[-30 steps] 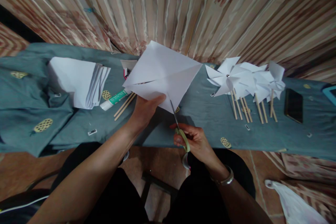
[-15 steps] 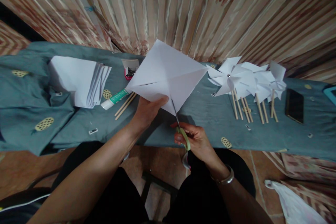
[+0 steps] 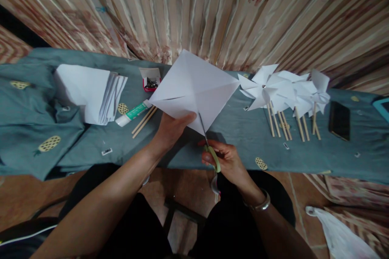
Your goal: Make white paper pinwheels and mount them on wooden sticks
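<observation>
A square sheet of white paper [image 3: 200,81], creased along its diagonals, is held up cornerwise over the table. Its left corner has a slit running inward. My left hand [image 3: 174,129] grips the sheet near its lower edge, thumb on top and the other fingers hidden underneath. In my right hand [image 3: 226,160] are scissors [image 3: 213,158] with light green handles. Their blades lie at the sheet's near corner, pointing toward its centre.
Left of the sheet are a stack of white paper [image 3: 85,93], a glue stick [image 3: 133,113], wooden sticks [image 3: 144,122] and a small red box [image 3: 150,83] of metal pieces. To the right lie several paper pinwheels [image 3: 282,89] and a phone [image 3: 339,120]. A curtain [image 3: 194,12] hangs behind the cloth-covered table.
The sheet's far corner has dipped slightly, and more of the red box shows. Both hands keep nearly the same place and hold; the whole view has shifted a little.
</observation>
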{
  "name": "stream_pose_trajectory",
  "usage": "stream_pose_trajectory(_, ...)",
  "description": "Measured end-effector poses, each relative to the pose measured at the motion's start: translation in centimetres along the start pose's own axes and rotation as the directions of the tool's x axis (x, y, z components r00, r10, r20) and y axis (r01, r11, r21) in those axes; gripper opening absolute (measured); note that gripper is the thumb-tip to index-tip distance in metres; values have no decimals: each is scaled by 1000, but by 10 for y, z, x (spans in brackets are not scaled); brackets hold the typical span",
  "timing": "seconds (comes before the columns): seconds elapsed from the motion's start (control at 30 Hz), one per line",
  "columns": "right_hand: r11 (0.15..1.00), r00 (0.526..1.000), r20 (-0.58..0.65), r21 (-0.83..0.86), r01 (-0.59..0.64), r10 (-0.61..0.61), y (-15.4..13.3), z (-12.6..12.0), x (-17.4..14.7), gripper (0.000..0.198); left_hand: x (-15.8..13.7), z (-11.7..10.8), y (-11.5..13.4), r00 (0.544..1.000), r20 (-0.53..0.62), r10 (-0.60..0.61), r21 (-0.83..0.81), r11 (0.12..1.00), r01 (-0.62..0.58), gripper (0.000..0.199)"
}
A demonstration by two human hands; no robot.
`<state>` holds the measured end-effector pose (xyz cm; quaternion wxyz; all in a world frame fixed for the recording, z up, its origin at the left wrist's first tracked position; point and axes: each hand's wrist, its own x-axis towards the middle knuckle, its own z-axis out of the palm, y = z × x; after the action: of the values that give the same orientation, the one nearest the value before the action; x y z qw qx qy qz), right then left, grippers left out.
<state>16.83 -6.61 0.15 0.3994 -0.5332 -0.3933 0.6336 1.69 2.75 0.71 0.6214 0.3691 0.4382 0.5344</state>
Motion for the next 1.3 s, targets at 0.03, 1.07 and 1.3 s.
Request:
stream_pose_trajectory(0.03,1000,1000,-1,7,-4,4,0,0,0,40,0,0,0,1000,-4,-1,4,1000,1,34)
stream_pose_trajectory(1.07,1000,1000,14,-3,3,-3,0,-1,3,41,-4,3,0,1000,8,-11,87,996,10,32)
stream_pose_trajectory(1.3,999,999,-12,28,-41,41,-3,1,3,41,-6,3,3,1000,-3,-10,98,995,10,28)
